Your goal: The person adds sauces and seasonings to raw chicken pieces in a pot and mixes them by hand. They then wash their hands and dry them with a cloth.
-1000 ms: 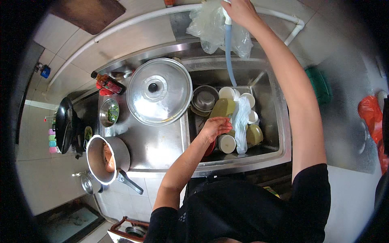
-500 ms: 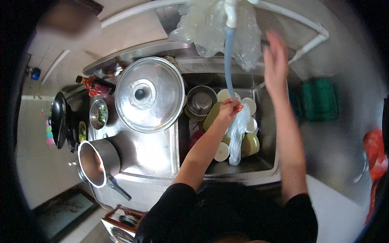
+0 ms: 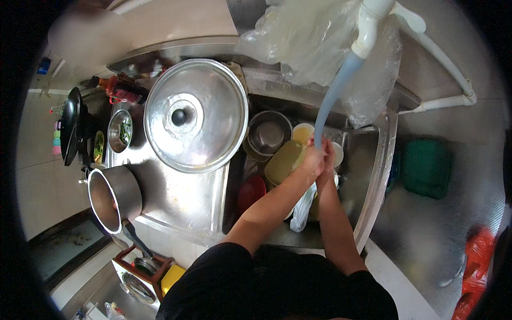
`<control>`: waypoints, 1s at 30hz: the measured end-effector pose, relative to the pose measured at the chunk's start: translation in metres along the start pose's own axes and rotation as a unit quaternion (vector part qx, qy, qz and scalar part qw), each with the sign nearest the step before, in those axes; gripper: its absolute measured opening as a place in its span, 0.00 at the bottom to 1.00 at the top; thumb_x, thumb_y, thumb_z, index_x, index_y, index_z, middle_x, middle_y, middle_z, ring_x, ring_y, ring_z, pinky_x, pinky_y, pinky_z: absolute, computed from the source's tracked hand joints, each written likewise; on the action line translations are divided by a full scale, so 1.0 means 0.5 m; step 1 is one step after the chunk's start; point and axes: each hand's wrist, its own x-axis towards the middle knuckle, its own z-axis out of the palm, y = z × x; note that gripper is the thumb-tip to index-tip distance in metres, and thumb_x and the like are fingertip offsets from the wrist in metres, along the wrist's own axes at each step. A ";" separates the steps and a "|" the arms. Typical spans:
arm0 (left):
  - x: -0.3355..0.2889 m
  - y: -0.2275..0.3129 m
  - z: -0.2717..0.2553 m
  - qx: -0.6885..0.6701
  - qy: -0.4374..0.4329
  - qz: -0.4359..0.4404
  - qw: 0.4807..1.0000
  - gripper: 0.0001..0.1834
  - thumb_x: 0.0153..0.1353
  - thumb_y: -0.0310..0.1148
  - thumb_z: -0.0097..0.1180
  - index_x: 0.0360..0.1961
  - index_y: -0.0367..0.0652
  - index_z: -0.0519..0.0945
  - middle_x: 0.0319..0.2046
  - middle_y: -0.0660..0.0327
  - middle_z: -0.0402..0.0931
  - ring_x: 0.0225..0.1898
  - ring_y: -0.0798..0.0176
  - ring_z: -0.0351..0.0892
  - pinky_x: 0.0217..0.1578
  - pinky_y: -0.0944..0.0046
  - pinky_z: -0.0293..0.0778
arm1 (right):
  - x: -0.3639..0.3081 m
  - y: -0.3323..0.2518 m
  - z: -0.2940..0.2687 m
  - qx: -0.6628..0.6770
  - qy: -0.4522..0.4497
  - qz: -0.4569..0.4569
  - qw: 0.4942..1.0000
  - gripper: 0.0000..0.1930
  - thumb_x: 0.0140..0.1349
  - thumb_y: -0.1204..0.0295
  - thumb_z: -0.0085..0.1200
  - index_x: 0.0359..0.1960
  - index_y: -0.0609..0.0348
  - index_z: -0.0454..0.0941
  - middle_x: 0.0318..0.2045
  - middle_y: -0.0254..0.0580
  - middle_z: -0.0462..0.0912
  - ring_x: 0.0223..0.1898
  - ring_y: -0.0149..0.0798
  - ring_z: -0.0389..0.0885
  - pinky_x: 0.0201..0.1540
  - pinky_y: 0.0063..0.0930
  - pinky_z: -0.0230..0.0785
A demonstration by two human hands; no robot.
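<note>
Both my hands meet over the steel sink (image 3: 373,176), right under the end of a pale blue hose (image 3: 333,96) that hangs from a white tap (image 3: 368,21). My left hand (image 3: 313,160) and my right hand (image 3: 327,160) press together with fingers closed; I cannot make out anything held between them. Below them the sink holds a steel bowl (image 3: 268,133), a yellowish container (image 3: 285,160), a red bowl (image 3: 252,191), cups and a white plastic bag (image 3: 303,208).
A large steel lid (image 3: 194,114) covers a pot on the drainboard left of the sink. A saucepan (image 3: 112,198) stands at the counter's front left. A green tub (image 3: 426,168) sits right of the sink. Clear plastic bags (image 3: 320,42) hang behind the tap.
My right hand has come down from the tap to the hose end. My left hand has risen from the dishes to meet it. The view has moved closer to the sink.
</note>
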 end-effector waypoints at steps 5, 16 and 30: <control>-0.091 0.050 -0.044 0.301 -0.103 0.031 0.948 0.08 0.55 0.19 0.49 0.36 0.38 0.76 0.32 0.54 0.75 0.39 0.56 0.77 0.41 0.61 0.72 | -0.015 0.034 -0.092 0.071 0.020 0.060 0.995 0.17 0.68 0.57 0.48 0.46 0.57 0.76 0.34 0.38 0.80 0.33 0.35 0.79 0.37 0.31 0.72; -0.080 0.166 -0.104 0.800 -0.219 0.215 0.515 0.12 0.60 0.38 0.53 0.35 0.42 0.82 0.30 0.46 0.80 0.32 0.42 0.81 0.33 0.48 0.75 | -0.165 0.028 -0.169 -0.724 0.261 -0.185 0.611 0.30 0.54 0.70 0.62 0.57 0.68 0.65 0.47 0.60 0.74 0.49 0.58 0.73 0.52 0.48 0.66; -0.210 0.038 -0.254 0.829 -0.289 0.048 0.477 0.27 0.54 0.38 0.64 0.54 0.41 0.72 0.46 0.47 0.78 0.44 0.48 0.80 0.44 0.53 0.75 | -0.227 0.067 -0.212 -0.719 0.234 -0.273 0.594 0.37 0.52 0.74 0.62 0.64 0.63 0.59 0.51 0.58 0.76 0.52 0.57 0.75 0.57 0.45 0.66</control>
